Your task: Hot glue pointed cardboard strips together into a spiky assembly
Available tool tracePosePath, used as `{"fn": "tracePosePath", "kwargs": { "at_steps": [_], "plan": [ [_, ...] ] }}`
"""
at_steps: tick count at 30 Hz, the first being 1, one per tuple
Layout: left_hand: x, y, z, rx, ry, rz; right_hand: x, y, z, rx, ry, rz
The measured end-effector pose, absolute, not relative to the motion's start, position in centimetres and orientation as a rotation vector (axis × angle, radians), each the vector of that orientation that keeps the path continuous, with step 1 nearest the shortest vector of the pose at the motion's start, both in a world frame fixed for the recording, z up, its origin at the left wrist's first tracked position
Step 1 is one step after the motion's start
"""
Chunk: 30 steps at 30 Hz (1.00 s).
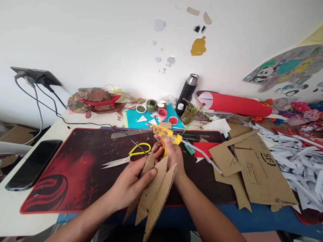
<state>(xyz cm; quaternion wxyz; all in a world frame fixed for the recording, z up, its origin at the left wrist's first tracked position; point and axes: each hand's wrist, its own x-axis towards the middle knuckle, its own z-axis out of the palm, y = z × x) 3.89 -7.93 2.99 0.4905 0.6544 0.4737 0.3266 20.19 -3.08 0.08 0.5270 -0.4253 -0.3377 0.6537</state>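
My left hand point(136, 178) is closed around several pointed, leaf-shaped cardboard pieces point(153, 191), its thumb pressed on their front. They fan out downward over the near edge of the desk mat. My right hand point(174, 158) grips a yellow hot glue gun point(164, 132) just above the cardboard. The gun's nozzle points up and left, its front is stained brown, and a long clear glue stick point(202, 153) sticks out of its back. Left of the hands, yellow-handled scissors point(128, 156) lie on the mat with their blades apart.
A black phone point(34, 164) lies at the left. Paint jars point(151, 106) stand on blue paper at the back, near a dark thermos point(188, 89). Cut cardboard point(262, 174) and a heap of white paper strips point(300, 164) cover the right. A black cable point(93, 123) crosses the mat's back edge.
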Motion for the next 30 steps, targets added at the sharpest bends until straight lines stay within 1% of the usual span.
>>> {"fn": "tracePosePath", "kwargs": {
  "at_steps": [6, 9, 12, 16, 21, 24, 30],
  "plan": [
    [3.8, -8.1, 3.0, 1.394, 1.044, 0.690, 20.4, -1.5, 0.3, -1.039, -0.752, 1.492],
    [2.7, -7.2, 2.8, 1.282, 1.319, 0.877, 21.4, -1.7, -0.2, -1.073, -0.789, 1.440],
    [1.3, -5.7, 2.3, 1.275, 1.541, 1.071, 22.5, -2.8, -0.7, -1.043, -0.837, 1.463],
    [-0.1, -4.2, 1.8, 1.442, 1.740, 1.090, 23.3, -4.8, -0.5, -1.074, -0.911, 1.451],
    [-0.1, -4.3, 1.5, 1.609, 1.931, 1.021, 22.7, -6.7, -0.1, -1.111, -1.220, 1.395],
    [0.2, -4.6, 1.7, 1.645, 1.954, 1.032, 21.9, -7.0, -0.1, -1.155, -1.412, 1.288],
    [0.7, -5.5, 2.2, 1.695, 1.936, 1.017, 20.8, -6.2, 0.5, -1.175, -1.693, 0.905]
  ]
}}
